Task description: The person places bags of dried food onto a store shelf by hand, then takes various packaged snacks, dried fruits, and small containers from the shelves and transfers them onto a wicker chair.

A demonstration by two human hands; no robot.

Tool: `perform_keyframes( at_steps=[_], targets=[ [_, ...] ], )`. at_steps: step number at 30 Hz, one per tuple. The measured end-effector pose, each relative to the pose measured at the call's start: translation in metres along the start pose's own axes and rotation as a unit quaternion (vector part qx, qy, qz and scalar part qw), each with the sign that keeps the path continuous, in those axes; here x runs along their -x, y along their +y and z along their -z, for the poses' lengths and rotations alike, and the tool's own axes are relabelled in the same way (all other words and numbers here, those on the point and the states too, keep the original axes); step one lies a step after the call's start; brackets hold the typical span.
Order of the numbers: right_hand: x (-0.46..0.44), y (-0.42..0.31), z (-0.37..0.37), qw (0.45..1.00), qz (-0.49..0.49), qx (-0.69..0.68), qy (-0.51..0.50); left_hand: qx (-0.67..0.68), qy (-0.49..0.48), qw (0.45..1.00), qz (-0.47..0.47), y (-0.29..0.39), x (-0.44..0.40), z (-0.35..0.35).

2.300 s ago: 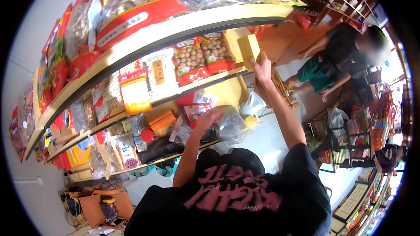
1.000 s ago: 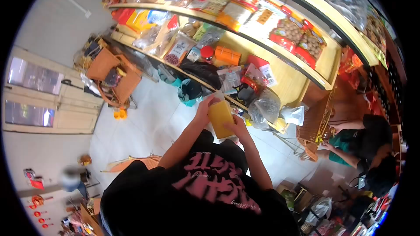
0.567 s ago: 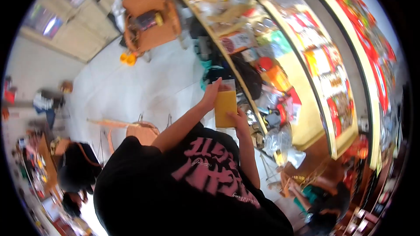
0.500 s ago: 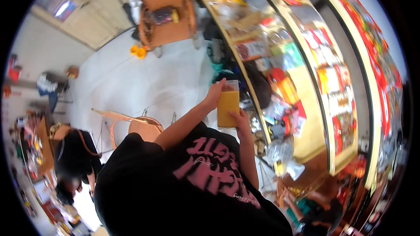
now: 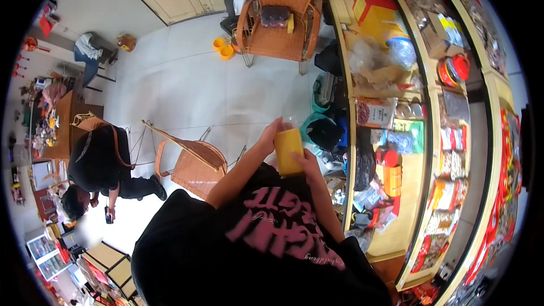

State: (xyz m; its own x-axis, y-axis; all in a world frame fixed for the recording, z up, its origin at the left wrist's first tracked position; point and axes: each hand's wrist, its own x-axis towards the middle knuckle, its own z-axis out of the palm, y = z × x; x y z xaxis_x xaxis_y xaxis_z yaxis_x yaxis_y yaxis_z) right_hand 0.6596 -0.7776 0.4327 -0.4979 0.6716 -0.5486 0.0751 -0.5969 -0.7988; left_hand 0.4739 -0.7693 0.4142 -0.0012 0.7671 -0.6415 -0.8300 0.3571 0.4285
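I hold a yellow rectangular pack (image 5: 289, 146) in front of my chest, a bit of clear plastic showing at its far end. My left hand (image 5: 273, 135) grips the pack's upper left side, its fingers bent over the far end. Lower down, my right hand (image 5: 307, 164) clasps the right edge, with the thumb lying across the yellow face. What the pack contains cannot be seen.
Shelves (image 5: 351, 136) packed with bagged goods run along my right. A wicker chair (image 5: 195, 170) stands at my left, and another wicker armchair (image 5: 283, 39) is farther ahead. To the left a person in black (image 5: 102, 156) holds a phone. Open bags (image 5: 322, 130) sit beside the shelves.
My view has turned, so the shelves and the far chair appear farther right. The pack now tilts slightly and stays in both hands. A person at the lower right has left the view.
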Motion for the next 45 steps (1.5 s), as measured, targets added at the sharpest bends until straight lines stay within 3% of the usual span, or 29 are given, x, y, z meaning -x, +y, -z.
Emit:
perform_keyframes(
  at_steps=[7, 9, 10, 13, 16, 19, 21, 24, 28, 29, 31, 33, 35, 37, 39, 43, 45],
  targets=[
    [-0.121, -0.068, 0.029, 0.998, -0.01, 0.06, -0.028, 0.002, -0.016, 1.0, -0.013, 0.07, -0.086, -0.028],
    [-0.154, -0.102, 0.045, 0.985, 0.08, 0.152, -0.007, 0.0, -0.011, 1.0, -0.007, 0.092, -0.137, -0.042],
    [-0.173, -0.121, 0.058, 0.995, 0.055, 0.071, -0.044, 0.013, -0.008, 1.0, -0.001, 0.1, -0.16, -0.05],
    [-0.218, -0.15, 0.085, 0.989, 0.053, 0.138, -0.023, 0.015, -0.036, 0.999, 0.038, 0.132, -0.199, -0.085],
    [-0.262, -0.176, 0.102, 0.998, 0.014, 0.063, -0.017, -0.024, -0.061, 0.997, 0.048, 0.161, -0.253, -0.106],
    [-0.308, -0.22, 0.097, 1.0, 0.009, 0.012, -0.027, -0.043, -0.024, 0.998, 0.042, 0.214, -0.288, -0.127],
    [-0.339, -0.24, 0.089, 0.997, -0.004, 0.026, -0.077, -0.018, -0.052, 0.997, 0.057, 0.237, -0.316, -0.105],
    [-0.407, -0.241, 0.083, 0.988, -0.022, 0.131, -0.083, 0.057, 0.003, 0.992, 0.116, 0.265, -0.34, -0.087],
    [-0.53, -0.207, 0.078, 0.972, -0.014, 0.23, -0.047, 0.156, -0.057, 0.974, 0.157, 0.298, -0.436, -0.026],
    [-0.567, -0.191, 0.08, 0.966, -0.021, 0.256, -0.022, 0.134, -0.041, 0.977, 0.158, 0.311, -0.46, -0.028],
    [-0.615, -0.21, 0.066, 0.949, -0.029, 0.309, 0.053, -0.012, 0.122, 0.955, 0.271, 0.345, -0.513, -0.032],
    [-0.667, -0.231, 0.06, 0.92, -0.04, 0.374, 0.114, -0.13, 0.033, 0.946, 0.296, 0.367, -0.567, -0.038],
    [-0.734, -0.247, 0.053, 0.928, -0.063, 0.32, 0.181, -0.236, 0.082, 0.936, 0.247, 0.395, -0.617, -0.06],
    [-0.804, -0.27, 0.058, 0.934, -0.028, 0.281, 0.22, -0.268, -0.008, 0.961, 0.065, 0.356, -0.751, 0.014],
    [-0.887, -0.262, 0.079, 0.931, 0.054, 0.281, 0.228, -0.377, 0.005, 0.921, 0.095, 0.406, -0.813, -0.009],
    [-0.96, -0.285, 0.092, 0.894, 0.046, 0.376, 0.238, -0.443, -0.017, 0.876, 0.191, 0.47, -0.85, -0.066],
    [-0.997, -0.288, 0.102, 0.896, -0.013, 0.385, 0.222, -0.458, 0.053, 0.876, 0.143, 0.47, -0.88, -0.068]
  ],
)
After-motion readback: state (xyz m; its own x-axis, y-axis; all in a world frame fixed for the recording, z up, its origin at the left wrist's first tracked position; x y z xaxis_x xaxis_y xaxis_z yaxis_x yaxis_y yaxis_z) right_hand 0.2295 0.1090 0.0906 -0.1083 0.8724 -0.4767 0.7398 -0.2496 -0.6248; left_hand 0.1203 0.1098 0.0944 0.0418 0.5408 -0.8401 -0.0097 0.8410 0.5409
